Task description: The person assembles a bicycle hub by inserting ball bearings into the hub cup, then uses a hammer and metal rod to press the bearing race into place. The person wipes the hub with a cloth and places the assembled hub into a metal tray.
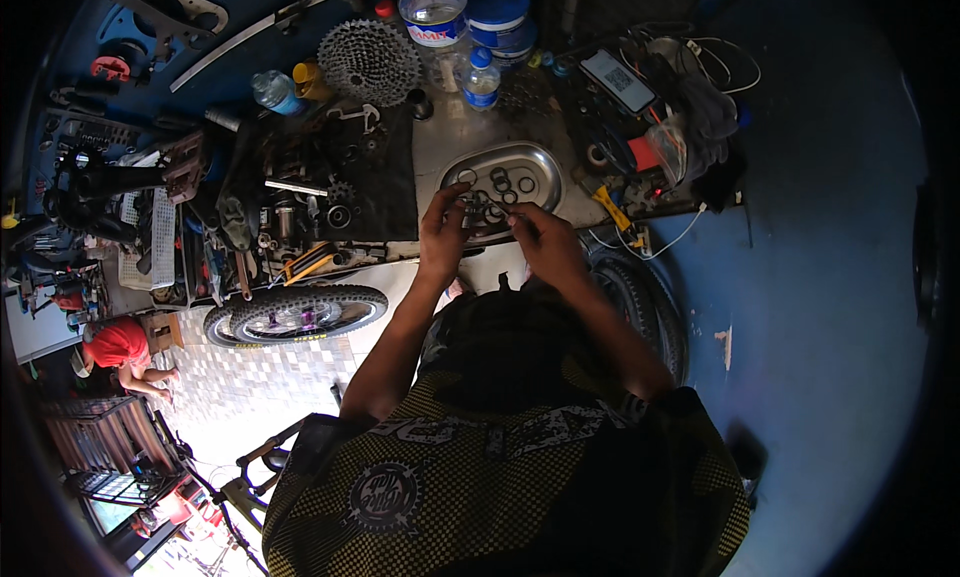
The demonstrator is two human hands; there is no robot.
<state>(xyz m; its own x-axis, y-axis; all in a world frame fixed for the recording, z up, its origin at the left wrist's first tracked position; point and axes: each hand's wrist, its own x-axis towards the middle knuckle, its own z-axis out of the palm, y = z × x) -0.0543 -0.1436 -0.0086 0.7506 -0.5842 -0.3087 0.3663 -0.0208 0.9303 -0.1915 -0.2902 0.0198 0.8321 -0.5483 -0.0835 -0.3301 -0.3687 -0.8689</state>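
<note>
A shallow oval metal tray [552, 167] lies on the bench in front of me, with several small dark rings [510, 197] and other little round parts in it. My left hand [443, 232] is over the tray's near left side, its fingers closed in a pinch. A thin ring [467, 177] shows at those fingertips and seems to be held there. Over the near right side, my right hand [550, 242] is closed too, thumb and forefinger together. Whatever small thing it pinches is too dark to make out.
Beyond the tray stand water bottles [481, 82] and a bicycle cassette [369, 61]. A phone [618, 81], cables and a yellow-handled tool [611, 207] lie to the right. Tools crowd the left. Bicycle wheels [300, 315] are below the bench; a person in red [118, 344] crouches far left.
</note>
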